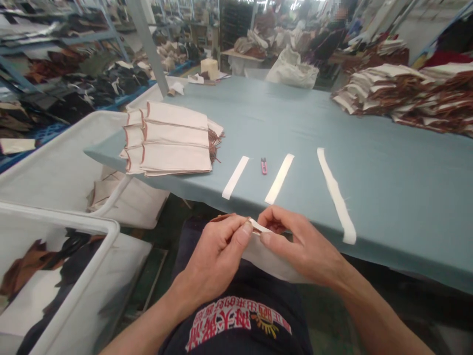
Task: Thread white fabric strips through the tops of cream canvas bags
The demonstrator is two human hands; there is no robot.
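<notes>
Just off the table's front edge, over my lap, both hands hold a white fabric piece with some brown edging. The thumb and fingers of my left hand pinch its upper edge. My right hand grips the same edge a little to the right, fingers closed on it. Part of the fabric hangs below my right hand, and the palm hides some of it. On the table ahead lie a short white strip, small pink thread snips, a cream strip and a longer white strip.
Stacked cream fabric pieces with brown edges lie on the blue-green table at left. A bigger pile sits at far right. White bins stand left of my legs. Behind the table are a white sack and a person.
</notes>
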